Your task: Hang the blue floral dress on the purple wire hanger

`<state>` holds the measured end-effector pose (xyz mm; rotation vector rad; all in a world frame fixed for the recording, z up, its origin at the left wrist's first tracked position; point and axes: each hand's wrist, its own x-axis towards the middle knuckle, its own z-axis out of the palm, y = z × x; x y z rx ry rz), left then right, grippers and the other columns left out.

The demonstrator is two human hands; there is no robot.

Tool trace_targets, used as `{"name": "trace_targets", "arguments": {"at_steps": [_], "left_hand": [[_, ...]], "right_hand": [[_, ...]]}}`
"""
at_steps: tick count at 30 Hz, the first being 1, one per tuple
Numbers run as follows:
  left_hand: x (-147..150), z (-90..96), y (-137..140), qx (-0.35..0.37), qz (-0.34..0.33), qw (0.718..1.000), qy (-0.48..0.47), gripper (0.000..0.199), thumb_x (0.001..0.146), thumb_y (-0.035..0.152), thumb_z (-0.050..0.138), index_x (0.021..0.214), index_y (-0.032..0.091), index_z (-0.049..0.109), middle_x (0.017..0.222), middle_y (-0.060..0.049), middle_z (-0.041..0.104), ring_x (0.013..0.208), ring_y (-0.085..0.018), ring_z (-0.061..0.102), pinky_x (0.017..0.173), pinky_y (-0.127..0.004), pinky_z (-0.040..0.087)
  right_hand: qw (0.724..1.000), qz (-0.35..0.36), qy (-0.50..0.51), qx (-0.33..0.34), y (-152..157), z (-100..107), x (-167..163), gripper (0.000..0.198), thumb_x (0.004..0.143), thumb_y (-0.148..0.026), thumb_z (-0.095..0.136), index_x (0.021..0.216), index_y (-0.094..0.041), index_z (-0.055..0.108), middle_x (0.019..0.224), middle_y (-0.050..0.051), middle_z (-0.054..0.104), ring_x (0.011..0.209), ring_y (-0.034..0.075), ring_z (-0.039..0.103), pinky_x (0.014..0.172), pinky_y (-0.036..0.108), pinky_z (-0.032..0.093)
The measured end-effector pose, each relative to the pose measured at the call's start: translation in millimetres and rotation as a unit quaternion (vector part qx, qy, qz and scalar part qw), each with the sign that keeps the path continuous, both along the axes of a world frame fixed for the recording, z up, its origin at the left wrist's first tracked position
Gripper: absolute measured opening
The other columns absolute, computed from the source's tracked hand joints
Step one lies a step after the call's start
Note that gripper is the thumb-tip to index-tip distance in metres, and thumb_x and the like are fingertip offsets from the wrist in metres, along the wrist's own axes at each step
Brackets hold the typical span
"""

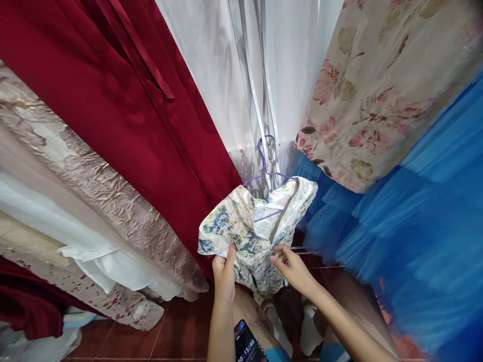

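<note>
A white blouse [245, 221] with a blue and yellow floral print hangs on a thin purple hanger [264, 168] in front of me. Its collar opening faces up, with the lower bar of the hanger showing inside. My left hand [225, 269] grips the blouse's left side, thumb on the front and fingers mostly hidden. At the bottom of the neckline, my right hand [292, 264] pinches the front edge between thumb and fingertips. Whether a button or only cloth is in that pinch, I cannot tell.
Long garments hang around: a red dress [151, 125], a white one with ribbons [211, 65], a pink floral one [370, 110] and a blue tulle one [415, 226]. A phone [245, 342] showing a timer rests by my legs. Red tiles [177, 332] cover the floor.
</note>
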<state>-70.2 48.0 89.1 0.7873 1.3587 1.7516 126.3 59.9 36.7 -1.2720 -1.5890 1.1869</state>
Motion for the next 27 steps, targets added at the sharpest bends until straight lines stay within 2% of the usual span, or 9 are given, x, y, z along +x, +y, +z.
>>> {"name": "trace_targets", "arguments": {"at_steps": [3,7,14,18,21,23,26,27], "left_hand": [[3,5.9,-7,0.001,0.003,1.000,-0.012,0.045,0.081,0.039,0.074,0.119,0.015,0.068,0.121,-0.011,0.069,0.126,-0.028,0.056,0.110,-0.041,0.040],[3,9.7,-15,-0.007,-0.007,1.000,-0.014,0.047,0.080,0.041,0.074,0.118,0.014,0.068,0.121,-0.012,0.069,0.125,-0.030,0.056,0.109,-0.042,0.041],[0,3.5,-15,-0.012,0.015,1.000,0.014,0.044,0.083,0.041,0.072,0.117,0.014,0.067,0.120,-0.014,0.068,0.125,-0.030,0.056,0.110,-0.044,0.039],[4,-13.5,-15,-0.007,0.093,0.991,0.099,0.048,0.083,0.039,0.070,0.123,0.015,0.060,0.130,-0.014,0.060,0.126,-0.029,0.054,0.110,-0.045,0.039],[21,-30.7,-29,0.027,0.179,0.954,0.240,0.057,0.083,0.035,0.070,0.134,0.021,0.049,0.143,-0.013,0.047,0.133,-0.027,0.045,0.112,-0.044,0.035],[39,-43.1,-42,0.033,0.138,0.936,0.322,0.053,0.084,0.031,0.068,0.133,0.023,0.049,0.140,-0.012,0.049,0.131,-0.026,0.046,0.110,-0.043,0.036],[71,-59.6,-57,0.014,-0.033,0.932,0.362,0.040,0.088,0.025,0.062,0.126,0.023,0.053,0.128,-0.011,0.058,0.122,-0.025,0.053,0.104,-0.039,0.041],[81,-63.3,-59,0.007,-0.069,0.931,0.357,0.039,0.088,0.023,0.060,0.126,0.023,0.054,0.126,-0.011,0.060,0.120,-0.025,0.056,0.101,-0.038,0.043]], "right_hand": [[1.000,-0.017,-0.003,0.015,19,-4,-17,0.026,0.085,-0.043,0.059,0.096,-0.019,0.060,0.070,0.000,0.062,0.057,0.017,0.052,0.058,0.028,0.039],[0.998,-0.025,0.048,0.019,27,-8,-30,0.019,0.085,-0.038,0.056,0.075,-0.021,0.056,0.062,-0.002,0.055,0.058,0.017,0.051,0.058,0.027,0.037],[0.993,-0.005,0.115,-0.033,19,-6,-16,0.030,0.085,-0.031,0.048,0.056,-0.022,0.043,0.050,-0.004,0.047,0.049,0.013,0.042,0.051,0.025,0.032],[0.985,0.034,0.149,-0.076,3,-2,2,0.031,0.086,-0.033,0.046,0.058,-0.020,0.050,0.047,-0.003,0.052,0.042,0.011,0.036,0.044,0.024,0.026],[0.980,0.049,0.171,-0.092,-12,4,12,0.029,0.086,-0.032,0.052,0.060,-0.019,0.054,0.047,-0.002,0.056,0.041,0.010,0.036,0.045,0.024,0.026],[0.977,0.047,0.186,-0.093,-22,10,16,0.029,0.086,-0.031,0.056,0.060,-0.019,0.054,0.047,-0.002,0.057,0.041,0.010,0.035,0.046,0.024,0.025],[0.972,0.047,0.209,-0.092,-35,20,19,0.031,0.086,-0.031,0.062,0.059,-0.018,0.055,0.046,-0.002,0.058,0.041,0.010,0.038,0.047,0.024,0.027],[0.971,0.046,0.217,-0.095,-38,24,19,0.032,0.086,-0.032,0.062,0.058,-0.018,0.055,0.046,-0.002,0.058,0.042,0.010,0.040,0.047,0.024,0.027]]}}
